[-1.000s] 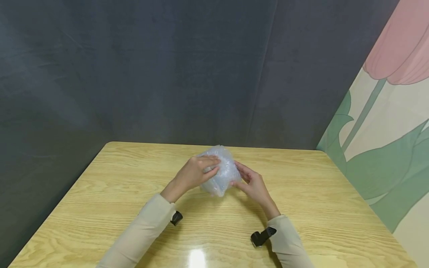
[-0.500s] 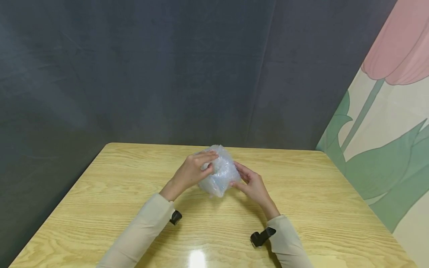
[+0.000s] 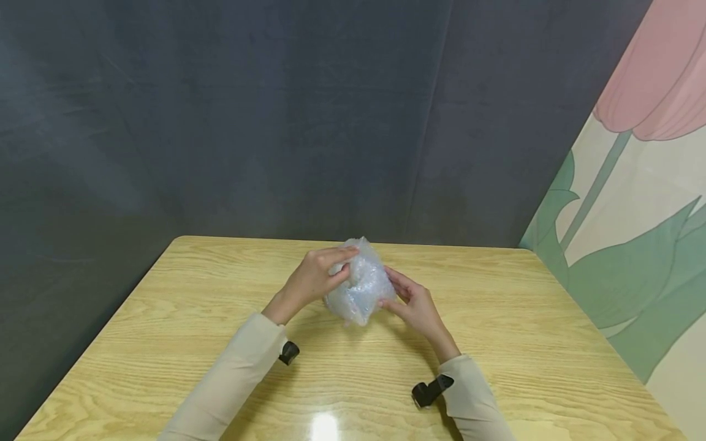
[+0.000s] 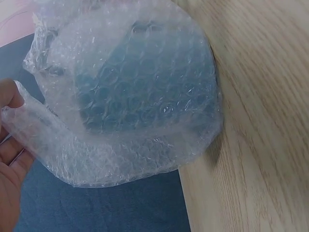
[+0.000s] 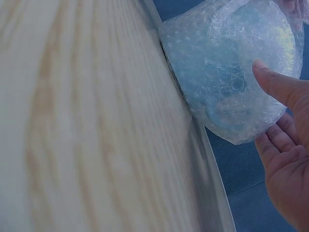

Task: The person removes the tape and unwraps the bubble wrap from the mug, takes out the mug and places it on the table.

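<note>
A bundle of clear bubble wrap (image 3: pixel 371 285) stands on the wooden table, round something pale blue-green whose kind is blurred by the bubbles. On its left, my left hand (image 3: pixel 315 275) pinches a loose flap of the wrap (image 4: pixel 72 150) between thumb and fingers, pulled away from the body of the bundle. My right hand (image 3: pixel 416 306) holds the bundle's right side, its thumb on the near face and its fingers behind. In the right wrist view the thumb of the right hand (image 5: pixel 289 159) lies against the bubbles.
The light wooden table (image 3: pixel 220 294) stretches out on all sides of the bundle. A dark cloth (image 3: pixel 309 122) hangs behind its far edge. To the right is a wall panel with a painted pink flower (image 3: pixel 651 73).
My left hand has shifted slightly up and left, from lying on top of the bundle to pinching the wrap's flap away from it. My right hand stays in place.
</note>
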`<move>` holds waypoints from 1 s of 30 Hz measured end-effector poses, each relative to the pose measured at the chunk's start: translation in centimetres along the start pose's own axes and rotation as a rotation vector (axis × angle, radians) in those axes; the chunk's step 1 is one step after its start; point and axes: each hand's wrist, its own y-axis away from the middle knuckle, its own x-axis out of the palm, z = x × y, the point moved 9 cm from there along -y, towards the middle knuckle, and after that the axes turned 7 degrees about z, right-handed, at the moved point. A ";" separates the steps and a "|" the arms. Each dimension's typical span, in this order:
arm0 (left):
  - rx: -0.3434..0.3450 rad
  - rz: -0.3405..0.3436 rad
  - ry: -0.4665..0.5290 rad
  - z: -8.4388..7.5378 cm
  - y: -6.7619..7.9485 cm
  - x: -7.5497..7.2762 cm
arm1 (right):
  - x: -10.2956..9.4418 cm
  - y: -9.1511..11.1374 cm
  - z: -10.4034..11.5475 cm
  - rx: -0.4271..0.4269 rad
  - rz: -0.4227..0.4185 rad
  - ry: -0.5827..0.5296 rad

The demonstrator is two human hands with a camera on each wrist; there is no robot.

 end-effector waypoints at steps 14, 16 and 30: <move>-0.112 -0.081 0.132 1.8 -0.4 -0.8 | 0.1 0.2 0.8 0.012 0.005 -0.016; -0.128 -0.097 0.151 2.1 -0.5 -0.9 | 0.1 0.2 0.8 0.010 0.004 -0.012; -0.368 -0.206 0.332 4.8 -0.6 -2.1 | 0.0 0.2 0.8 0.015 -0.001 0.014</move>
